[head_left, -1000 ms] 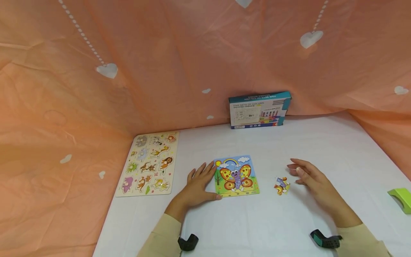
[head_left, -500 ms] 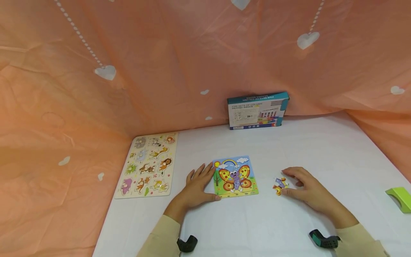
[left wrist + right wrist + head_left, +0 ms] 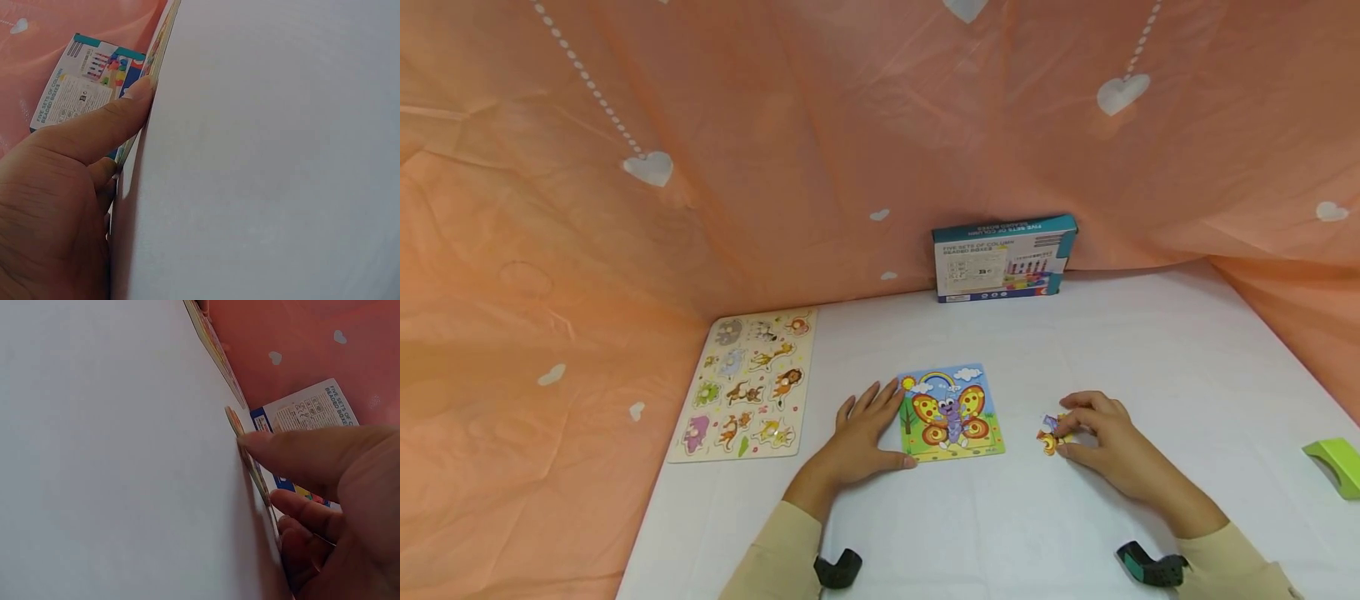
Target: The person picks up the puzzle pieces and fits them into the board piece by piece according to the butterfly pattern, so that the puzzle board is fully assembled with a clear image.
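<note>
A square butterfly puzzle (image 3: 953,417) lies flat on the white table in the head view. My left hand (image 3: 867,437) rests at its left side, fingers spread and the thumb at the lower left corner. In the left wrist view the thumb touches the puzzle's edge. To the right of it, my right hand (image 3: 1105,442) pinches a small colourful jigsaw piece (image 3: 1047,442) between thumb and fingers. The right wrist view has the thumb (image 3: 269,447) against the piece's near edge; the fingers partly cover the piece in the head view.
An animal peg puzzle board (image 3: 745,392) lies at the left. A beaded-boxes carton (image 3: 1000,262) stands at the back against the orange curtain (image 3: 820,150). A green arched block (image 3: 1336,467) sits by the right edge. White table (image 3: 1000,533) lies in front of the hands.
My right hand has moved left to the jigsaw piece, and its thumb and fingers have closed on it. The left hand has stayed in place on the butterfly puzzle.
</note>
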The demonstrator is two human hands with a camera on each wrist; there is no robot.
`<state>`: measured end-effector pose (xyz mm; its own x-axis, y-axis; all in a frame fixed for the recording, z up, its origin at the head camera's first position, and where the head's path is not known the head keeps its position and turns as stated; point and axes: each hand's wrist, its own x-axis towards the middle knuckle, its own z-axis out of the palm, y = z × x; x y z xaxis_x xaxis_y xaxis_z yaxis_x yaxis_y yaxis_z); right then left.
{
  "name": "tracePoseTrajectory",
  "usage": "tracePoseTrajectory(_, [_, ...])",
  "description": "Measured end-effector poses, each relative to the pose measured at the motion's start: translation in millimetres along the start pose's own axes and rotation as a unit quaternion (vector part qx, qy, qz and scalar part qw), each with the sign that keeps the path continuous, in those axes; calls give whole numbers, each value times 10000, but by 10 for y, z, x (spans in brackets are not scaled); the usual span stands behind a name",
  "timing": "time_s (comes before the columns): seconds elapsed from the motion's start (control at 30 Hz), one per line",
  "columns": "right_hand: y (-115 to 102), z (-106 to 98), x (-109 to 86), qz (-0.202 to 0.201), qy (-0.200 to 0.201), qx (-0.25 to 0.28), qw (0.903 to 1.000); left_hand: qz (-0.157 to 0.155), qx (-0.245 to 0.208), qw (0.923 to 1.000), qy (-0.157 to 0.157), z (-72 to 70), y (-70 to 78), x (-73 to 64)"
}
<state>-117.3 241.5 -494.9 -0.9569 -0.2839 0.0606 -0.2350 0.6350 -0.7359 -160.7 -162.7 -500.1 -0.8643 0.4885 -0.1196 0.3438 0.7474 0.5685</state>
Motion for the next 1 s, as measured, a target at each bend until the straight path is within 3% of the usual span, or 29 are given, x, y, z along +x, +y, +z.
tracePoseTrajectory(0.27, [-5, 32, 12, -94, -127, -289, 9995, -21, 24, 10000, -43, -6, 9, -11])
tracePoseTrajectory(0.47, [-29, 25, 23, 32, -129, -64, 9999, -63, 63, 9999, -78, -1, 1, -4])
tracePoseTrajectory(0.83, [-107, 45, 63, 415, 62, 1114, 9929, -39, 74, 9999, -94, -7, 3, 2])
tracePoseTrajectory(1.0, [-176, 149, 136, 574, -127, 2078, 9764, -60, 110, 9998, -128, -15, 3, -8])
